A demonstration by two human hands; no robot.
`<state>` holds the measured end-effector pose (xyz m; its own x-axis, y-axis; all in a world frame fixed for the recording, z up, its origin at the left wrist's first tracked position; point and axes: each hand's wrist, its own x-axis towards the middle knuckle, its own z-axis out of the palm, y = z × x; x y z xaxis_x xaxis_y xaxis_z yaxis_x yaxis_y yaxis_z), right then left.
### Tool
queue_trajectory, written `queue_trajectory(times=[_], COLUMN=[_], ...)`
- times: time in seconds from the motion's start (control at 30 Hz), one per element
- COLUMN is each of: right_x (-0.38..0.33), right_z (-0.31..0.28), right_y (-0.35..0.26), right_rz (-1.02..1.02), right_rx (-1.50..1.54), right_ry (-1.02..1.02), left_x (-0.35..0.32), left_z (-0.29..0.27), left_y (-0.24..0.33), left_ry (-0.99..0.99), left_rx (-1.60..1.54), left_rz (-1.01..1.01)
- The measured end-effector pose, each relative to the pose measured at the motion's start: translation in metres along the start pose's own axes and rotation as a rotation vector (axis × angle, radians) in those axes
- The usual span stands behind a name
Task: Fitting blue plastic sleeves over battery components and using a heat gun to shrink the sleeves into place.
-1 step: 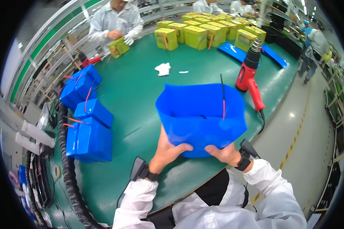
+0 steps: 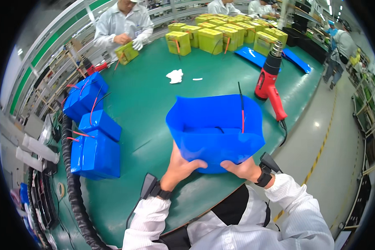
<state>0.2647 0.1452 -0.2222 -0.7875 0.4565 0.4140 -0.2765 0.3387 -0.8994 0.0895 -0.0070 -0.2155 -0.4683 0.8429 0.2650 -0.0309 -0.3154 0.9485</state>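
Observation:
My left hand (image 2: 181, 166) and my right hand (image 2: 241, 168) grip the bottom edge of a blue plastic sleeve (image 2: 214, 129), one hand at each lower corner. I hold it above the near edge of the green table (image 2: 146, 108). The sleeve's top is open, and a dark blue block shows inside it. A red and black wire (image 2: 241, 108) sticks up out of the sleeve on its right side. Both wrists carry black bands with small devices.
A red heat gun (image 2: 268, 85) stands just right of the sleeve. Three blue wrapped packs (image 2: 96, 154) lie on the left beside a black corrugated hose (image 2: 73, 183). Several yellow-green packs (image 2: 212, 37), blue sheets (image 2: 250, 54) and a white rag (image 2: 175, 76) lie farther back. A person (image 2: 123, 25) works across the table.

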Motion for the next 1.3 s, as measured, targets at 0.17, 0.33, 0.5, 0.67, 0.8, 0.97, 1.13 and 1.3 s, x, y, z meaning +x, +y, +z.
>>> queue_trajectory(times=[0.17,0.33,0.5,0.67,0.8,0.97,1.13,1.3], right_x=[-0.003,-0.008,-0.008,-0.005,0.0,0.029,0.065,0.093], right_z=[-0.003,-0.011,-0.011,-0.021,-0.031,-0.052,-0.051,-0.026], right_y=[0.005,0.016,0.01,-0.005,-0.015,-0.051,-0.167,-0.176], right_rz=[0.129,0.165,0.17,0.11,0.246,-0.215,-0.487,-0.485], right_rx=[-0.011,-0.092,-0.074,-0.242,-0.113,0.194,-0.876,-1.03], right_ry=[-0.12,-0.267,-0.296,-0.335,-0.399,-0.103,-0.228,-0.643], left_x=[-0.016,-0.016,-0.017,-0.015,-0.034,-0.065,-0.083,-0.083], left_z=[-0.028,-0.03,-0.034,-0.03,-0.012,0.033,0.055,0.058], left_y=[-0.032,-0.038,-0.043,-0.034,-0.041,-0.01,-0.01,-0.015], left_ry=[-0.066,-0.155,-0.167,-0.174,-0.114,0.112,0.222,0.198], left_rx=[0.208,0.401,0.438,0.57,0.536,0.815,0.832,0.8], left_rz=[0.011,-0.099,-0.08,-0.004,-0.012,0.128,0.211,0.254])
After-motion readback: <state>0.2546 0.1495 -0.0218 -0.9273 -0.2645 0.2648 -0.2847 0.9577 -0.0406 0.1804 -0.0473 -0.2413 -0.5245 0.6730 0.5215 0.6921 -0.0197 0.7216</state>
